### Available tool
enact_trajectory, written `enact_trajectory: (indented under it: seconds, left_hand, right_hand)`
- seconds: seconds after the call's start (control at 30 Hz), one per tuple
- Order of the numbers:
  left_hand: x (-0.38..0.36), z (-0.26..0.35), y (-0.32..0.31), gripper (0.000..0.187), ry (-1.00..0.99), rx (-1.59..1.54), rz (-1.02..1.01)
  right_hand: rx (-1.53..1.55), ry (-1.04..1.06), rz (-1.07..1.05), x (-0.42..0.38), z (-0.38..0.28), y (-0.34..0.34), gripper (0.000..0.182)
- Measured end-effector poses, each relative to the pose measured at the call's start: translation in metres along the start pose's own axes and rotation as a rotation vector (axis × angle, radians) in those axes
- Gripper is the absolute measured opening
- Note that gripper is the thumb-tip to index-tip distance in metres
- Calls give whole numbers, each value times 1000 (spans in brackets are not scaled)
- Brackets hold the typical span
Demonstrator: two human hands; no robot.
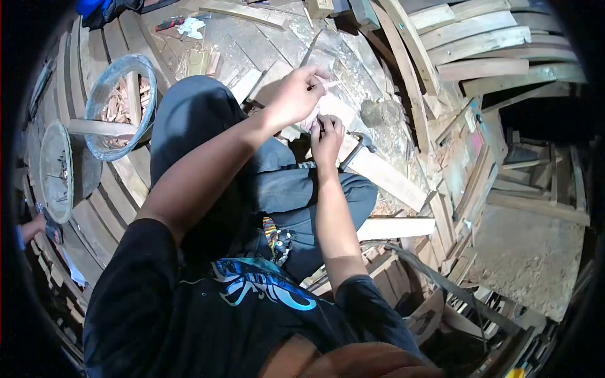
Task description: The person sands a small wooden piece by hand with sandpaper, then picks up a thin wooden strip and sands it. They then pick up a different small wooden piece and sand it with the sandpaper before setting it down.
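My left hand (295, 96) is closed, its fingertips pinching a thin pale strip (331, 84) that looks like wood. Just below it, my right hand (328, 140) has its fingers curled round something small and dark that I cannot make out. A hammer (364, 143) lies beside my right hand, over the end of a pale board (389, 181). Between the two hands a whitish, pinkish thing shows in part. Under my left hand, a flat wooden piece (270, 85) rests on the floor.
A bucket (92, 142) of wood scraps and a round basin (68, 200) stand at left. Curved wooden pieces (479, 44) are stacked at upper right. A red-handled tool (169, 24) lies at the top left. Another person's hand (34, 228) shows at the left edge.
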State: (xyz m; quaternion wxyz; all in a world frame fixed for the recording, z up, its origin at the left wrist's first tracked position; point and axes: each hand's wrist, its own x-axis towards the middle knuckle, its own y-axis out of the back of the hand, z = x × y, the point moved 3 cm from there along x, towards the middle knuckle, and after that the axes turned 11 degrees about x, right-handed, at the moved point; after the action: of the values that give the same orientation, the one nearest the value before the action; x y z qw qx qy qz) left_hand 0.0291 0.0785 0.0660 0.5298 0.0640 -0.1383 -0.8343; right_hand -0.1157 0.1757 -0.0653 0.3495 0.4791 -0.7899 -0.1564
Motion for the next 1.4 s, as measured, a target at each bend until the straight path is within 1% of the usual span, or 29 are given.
enact_trajectory:
  seconds: [0.03, 0.13, 0.17, 0.2, 0.27, 0.33, 0.37, 0.4, 0.47, 0.57, 0.6, 0.67, 0.7, 0.93, 0.97, 1.07, 1.1, 1.2, 1.23, 1.37, 1.4]
  left_hand:
    - [-1, 0, -3, 26, -26, 7, 17]
    - [3, -12, -23, 27, 157, -153, -93]
    - [-1, -15, -33, 26, 246, -258, -51]
    - [-1, -21, -40, 24, 275, -208, -36]
    - [-5, -31, -51, 24, 311, 86, 18]
    - [-6, -80, -69, 24, 209, 397, 105]
    - [-14, -81, -68, 28, 167, 553, 133]
    - [-18, -104, -75, 26, 113, 593, 226]
    - [-28, -106, -74, 22, -72, 800, 212]
    - [-27, -109, -78, 12, -223, 845, 224]
    - [-28, -108, -76, 11, -242, 873, 219]
    - [-29, -103, -73, 10, -283, 929, 211]
    - [-30, -104, -74, 12, -303, 893, 264]
    - [-30, -111, -85, 9, -250, 851, 305]
    - [-28, -113, -87, 8, -276, 829, 338]
    - [-8, -112, -94, 7, -268, 779, 365]
    - [1, -109, -96, 9, -205, 811, 293]
    - [4, -105, -93, 15, -198, 859, 253]
    - [-4, -104, -90, 15, -198, 794, 290]
    - [-20, -103, -87, 13, -132, 819, 269]
    - [-18, -105, -87, 13, -157, 825, 275]
  right_hand:
    - [-5, 9, 10, 0, -1, 0, 27]
    - [-26, 40, 30, -4, 0, 1, 23]
    - [-28, 38, 30, -6, 0, 2, 23]
    - [-29, 35, 29, -8, -3, 4, 24]
    - [-66, 31, 31, -10, -3, 4, 23]
    - [-78, 44, 32, -11, -1, 2, 22]
    - [-77, 56, 20, -12, -3, 4, 22]
    - [-81, 46, 20, -13, -5, 4, 23]
    - [-101, 34, -8, -14, -8, 6, 21]
    - [-60, 115, 31, -13, -14, 7, 21]
    - [-57, 115, 9, -14, -11, 4, 21]
    - [-52, 120, -31, -14, -4, 0, 21]
    - [-54, 108, -25, -13, -7, 0, 23]
    - [-102, 82, -65, -13, -8, -1, 26]
    - [-103, 96, -83, -13, -6, -2, 26]
    - [-138, 92, -83, -12, -6, -3, 27]
    - [-93, 73, -71, -11, -8, -2, 27]
    - [-100, 54, -96, -10, -9, 0, 27]
    - [-103, 52, -73, -11, -8, -2, 28]
    - [-94, 61, -50, -9, -2, -6, 29]
    - [-90, 63, -54, -9, -3, -7, 28]
